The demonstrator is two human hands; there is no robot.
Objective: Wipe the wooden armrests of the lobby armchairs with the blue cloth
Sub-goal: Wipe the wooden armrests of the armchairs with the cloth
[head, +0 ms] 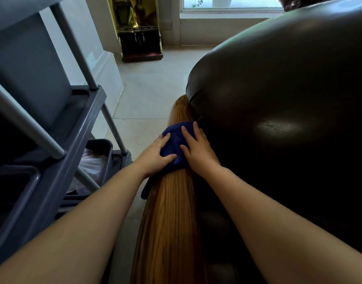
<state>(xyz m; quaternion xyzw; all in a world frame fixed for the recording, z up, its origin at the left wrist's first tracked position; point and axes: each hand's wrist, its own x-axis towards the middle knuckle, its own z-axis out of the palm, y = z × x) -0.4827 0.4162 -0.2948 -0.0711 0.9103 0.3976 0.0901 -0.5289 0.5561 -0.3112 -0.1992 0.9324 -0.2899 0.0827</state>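
A long wooden armrest (171,212) runs from the bottom of the view up to the middle, along the left side of a dark leather armchair (278,99). The blue cloth (176,140) is draped over the armrest about midway along it, with a corner hanging off the left side. My left hand (155,154) grips the cloth's left side, thumb on top. My right hand (198,150) lies on the cloth's right side, fingers spread, next to the leather cushion. Both hands hold the cloth against the wood.
A grey cleaning cart (53,130) with metal posts and trays stands close on the left, a white bag (94,162) in its lower bin. Pale tiled floor (151,93) lies between cart and chair. A brass-coloured stand (139,31) and a window (227,5) are at the far wall.
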